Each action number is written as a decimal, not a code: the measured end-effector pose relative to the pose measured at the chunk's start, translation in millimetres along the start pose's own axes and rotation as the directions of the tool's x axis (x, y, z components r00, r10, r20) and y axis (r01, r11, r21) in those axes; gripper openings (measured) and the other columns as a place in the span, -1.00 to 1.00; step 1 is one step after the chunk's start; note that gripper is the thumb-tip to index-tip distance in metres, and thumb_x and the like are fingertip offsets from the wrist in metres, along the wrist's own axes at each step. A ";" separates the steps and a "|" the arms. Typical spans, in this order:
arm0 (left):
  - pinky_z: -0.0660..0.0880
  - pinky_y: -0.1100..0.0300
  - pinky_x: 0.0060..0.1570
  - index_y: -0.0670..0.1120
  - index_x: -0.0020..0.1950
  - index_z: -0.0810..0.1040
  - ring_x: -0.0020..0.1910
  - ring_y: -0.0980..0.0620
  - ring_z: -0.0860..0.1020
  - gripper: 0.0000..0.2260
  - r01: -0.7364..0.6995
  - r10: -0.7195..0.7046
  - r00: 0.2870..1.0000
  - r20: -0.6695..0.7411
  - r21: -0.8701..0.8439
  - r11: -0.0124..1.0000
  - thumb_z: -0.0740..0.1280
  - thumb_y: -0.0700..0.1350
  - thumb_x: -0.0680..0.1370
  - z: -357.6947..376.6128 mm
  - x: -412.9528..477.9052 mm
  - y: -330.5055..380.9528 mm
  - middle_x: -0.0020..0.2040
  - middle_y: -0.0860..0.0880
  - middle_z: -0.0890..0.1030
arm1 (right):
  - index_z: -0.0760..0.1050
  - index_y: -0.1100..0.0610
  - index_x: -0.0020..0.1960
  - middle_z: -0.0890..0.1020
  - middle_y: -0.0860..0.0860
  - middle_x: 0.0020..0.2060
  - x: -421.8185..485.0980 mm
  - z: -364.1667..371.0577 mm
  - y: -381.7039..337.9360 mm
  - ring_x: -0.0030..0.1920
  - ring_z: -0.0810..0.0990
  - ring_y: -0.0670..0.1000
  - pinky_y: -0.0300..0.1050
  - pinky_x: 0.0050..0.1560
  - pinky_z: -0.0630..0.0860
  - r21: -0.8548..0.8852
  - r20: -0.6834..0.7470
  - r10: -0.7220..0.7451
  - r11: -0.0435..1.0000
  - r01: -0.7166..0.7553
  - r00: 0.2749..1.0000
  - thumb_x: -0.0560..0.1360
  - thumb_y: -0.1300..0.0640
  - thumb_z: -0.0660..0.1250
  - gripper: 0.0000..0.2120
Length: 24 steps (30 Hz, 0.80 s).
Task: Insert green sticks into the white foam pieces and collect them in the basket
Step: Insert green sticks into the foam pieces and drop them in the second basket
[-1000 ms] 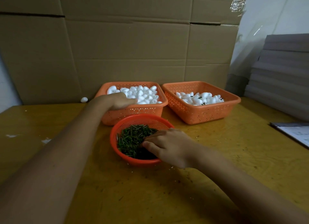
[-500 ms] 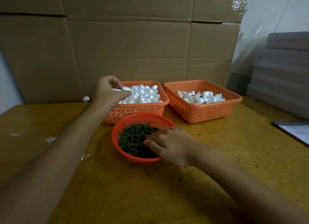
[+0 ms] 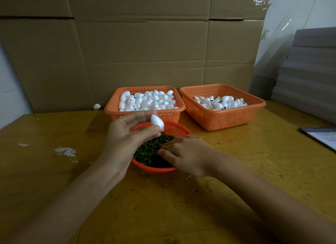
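Pick-up seems in hand: the left hand (image 3: 125, 136) pinches a white foam piece (image 3: 157, 121) in its grip just above the round basket (image 3: 154, 171), the right hand (image 3: 187, 153) lies among the green sticks (image 3: 146, 151) inside, its grip unreadable, and next one stick needs pinching and aiming at the foam.

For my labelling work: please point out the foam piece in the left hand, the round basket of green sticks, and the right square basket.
foam piece (image 3: 157, 121): head view, its white middle.
round basket (image 3: 154, 171): head view, near rim.
right square basket (image 3: 218, 120): head view, front wall.
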<state>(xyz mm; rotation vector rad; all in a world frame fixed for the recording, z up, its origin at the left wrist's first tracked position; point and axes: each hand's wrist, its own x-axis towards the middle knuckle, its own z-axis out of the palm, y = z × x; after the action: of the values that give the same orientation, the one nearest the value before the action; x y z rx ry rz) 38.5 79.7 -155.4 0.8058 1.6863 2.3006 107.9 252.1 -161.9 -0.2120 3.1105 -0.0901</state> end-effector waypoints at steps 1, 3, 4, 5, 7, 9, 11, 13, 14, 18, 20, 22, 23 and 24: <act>0.65 0.19 -0.01 -0.08 0.13 0.73 0.06 -0.17 0.75 -0.62 -0.021 0.021 1.000 0.009 -0.008 1.000 0.58 -0.15 0.32 -0.8 -2.8 -0.4 0.10 -0.15 0.75 | 0.44 -0.07 0.53 0.53 -0.05 0.48 0.3 0.4 -0.2 0.50 0.43 0.00 0.13 0.47 0.32 -0.007 -0.005 0.001 1.000 -0.001 1.000 0.75 -0.16 -0.08 -0.51; 0.65 0.19 0.00 -0.03 0.12 0.74 0.10 -0.18 0.73 -0.66 -0.063 0.063 0.997 0.044 -0.010 0.998 0.60 -0.19 0.36 -4.1 -5.5 -1.9 0.14 -0.15 0.74 | 0.44 -0.08 0.52 0.54 -0.04 0.46 1.2 1.1 0.6 0.48 0.45 0.01 0.12 0.45 0.34 -0.020 -0.006 0.005 1.000 -0.005 1.000 0.75 -0.16 -0.08 -0.51; 0.64 0.19 0.01 -0.01 0.11 0.75 0.12 -0.17 0.72 -0.68 -0.078 0.078 0.995 0.062 -0.004 0.997 0.61 -0.22 0.38 -6.0 -6.5 -2.5 0.16 -0.14 0.73 | 0.45 -0.09 0.52 0.54 -0.03 0.46 1.5 1.4 0.4 0.48 0.46 0.01 0.12 0.45 0.34 -0.022 -0.004 0.005 1.000 -0.005 1.000 0.75 -0.16 -0.07 -0.51; 0.64 0.18 0.02 0.00 0.10 0.75 0.15 -0.16 0.71 -0.69 -0.092 0.092 0.993 0.075 0.003 0.996 0.59 -0.24 0.39 -7.6 -7.0 -3.2 0.18 -0.14 0.72 | 0.45 -0.09 0.51 0.55 -0.03 0.45 1.8 1.6 0.1 0.48 0.46 0.01 0.12 0.45 0.34 -0.023 -0.003 0.004 1.000 -0.004 1.000 0.75 -0.17 -0.08 -0.51; 0.64 0.17 0.04 -0.01 0.06 0.75 0.19 -0.14 0.70 -0.70 -0.112 0.110 0.989 0.098 0.014 0.994 0.60 -0.27 0.39 -10.0 -7.7 -4.4 0.18 -0.13 0.72 | 0.45 -0.10 0.51 0.56 -0.03 0.44 1.9 1.6 0.1 0.47 0.46 0.02 0.13 0.43 0.33 -0.021 0.000 0.003 1.000 -0.003 1.000 0.75 -0.17 -0.08 -0.51; 0.64 0.13 0.10 0.00 0.03 0.74 0.20 -0.13 0.70 -0.71 -0.123 0.120 0.984 0.130 0.014 0.992 0.61 -0.22 0.36 -10.7 -8.1 -5.3 0.19 -0.14 0.72 | 0.45 -0.11 0.50 0.57 -0.02 0.42 1.7 1.8 0.7 0.46 0.47 0.02 0.12 0.42 0.34 -0.019 -0.007 0.002 1.000 -0.002 1.000 0.75 -0.17 -0.08 -0.52; 0.63 0.13 0.13 0.00 0.01 0.73 0.21 -0.14 0.70 -0.73 -0.131 0.128 0.980 0.153 0.011 0.991 0.59 -0.23 0.36 -12.1 -7.8 -6.7 0.20 -0.15 0.72 | 0.48 -0.10 0.49 0.59 -0.02 0.40 1.9 1.6 0.5 0.44 0.49 0.03 0.10 0.40 0.35 -0.019 -0.017 0.004 1.000 -0.004 1.000 0.75 -0.17 -0.07 -0.52; 0.61 0.17 0.14 -0.01 -0.01 0.74 0.23 -0.15 0.69 -0.73 -0.150 0.143 0.977 0.159 0.032 0.988 0.53 -0.32 0.39 -14.4 -6.5 -9.1 0.19 -0.15 0.73 | 0.49 -0.09 0.46 0.60 -0.01 0.38 1.7 1.8 0.6 0.42 0.50 0.03 0.10 0.39 0.35 -0.025 -0.010 0.003 1.000 -0.003 1.000 0.74 -0.18 -0.07 -0.52; 0.60 0.19 0.14 -0.01 -0.01 0.74 0.24 -0.14 0.68 -0.72 -0.163 0.153 0.974 0.165 0.046 0.986 0.51 -0.34 0.40 -15.0 -6.1 -10.0 0.18 -0.15 0.73 | 0.50 -0.09 0.45 0.61 -0.01 0.37 1.5 1.8 0.7 0.41 0.51 0.03 0.11 0.39 0.35 -0.024 -0.006 0.001 1.000 -0.001 1.000 0.74 -0.18 -0.07 -0.52; 0.59 0.21 0.15 0.02 0.00 0.75 0.25 -0.11 0.68 -0.73 -0.185 0.174 0.970 0.168 0.051 0.981 0.56 -0.24 0.36 -15.2 -7.1 -9.6 0.16 -0.13 0.73 | 0.53 -0.06 0.37 0.64 -0.02 0.30 0.8 0.7 0.5 0.35 0.54 0.03 0.10 0.35 0.36 -0.023 -0.005 -0.004 1.000 0.004 1.000 0.74 -0.17 -0.06 -0.54; 0.60 0.22 0.13 0.04 -0.01 0.74 0.24 -0.09 0.68 -0.72 -0.185 0.174 0.971 0.166 0.049 0.982 0.58 -0.21 0.33 -14.5 -7.8 -8.6 0.15 -0.12 0.74 | 0.54 -0.06 0.34 0.64 -0.02 0.27 0.6 0.6 0.2 0.32 0.55 0.04 0.09 0.32 0.38 -0.034 -0.010 -0.005 0.999 0.005 1.000 0.74 -0.17 -0.05 -0.55; 0.60 0.22 0.11 0.04 0.00 0.70 0.23 -0.09 0.68 -0.66 -0.183 0.174 0.972 0.161 0.043 0.982 0.56 -0.31 0.34 -13.9 -8.0 -8.8 0.14 -0.14 0.73 | 0.54 -0.06 0.33 0.65 -0.02 0.26 0.6 0.7 0.1 0.32 0.55 0.03 0.10 0.32 0.38 -0.041 -0.013 -0.003 0.999 0.003 1.000 0.74 -0.16 -0.05 -0.56; 0.60 0.22 0.11 0.05 0.00 0.68 0.22 -0.09 0.69 -0.64 -0.183 0.174 0.972 0.158 0.043 0.982 0.54 -0.35 0.35 -13.3 -8.0 -8.6 0.13 -0.14 0.73 | 0.54 -0.06 0.32 0.65 -0.03 0.25 0.7 0.8 0.1 0.31 0.55 0.03 0.10 0.32 0.38 -0.041 -0.014 -0.005 0.999 0.004 1.000 0.74 -0.16 -0.05 -0.56; 0.60 0.21 0.11 0.06 0.00 0.67 0.22 -0.08 0.69 -0.63 -0.183 0.174 0.972 0.155 0.043 0.982 0.52 -0.37 0.35 -12.6 -8.1 -8.1 0.12 -0.14 0.73 | 0.55 -0.05 0.32 0.66 -0.03 0.24 0.8 0.8 0.2 0.31 0.56 0.03 0.11 0.32 0.38 -0.041 -0.014 -0.007 0.999 0.006 1.000 0.74 -0.16 -0.05 -0.55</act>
<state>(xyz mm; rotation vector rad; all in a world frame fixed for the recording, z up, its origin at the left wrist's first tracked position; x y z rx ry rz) 37.4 68.4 -168.2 1.1571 1.6816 2.2448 107.1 252.1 -162.7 -0.2236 3.1285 -0.0287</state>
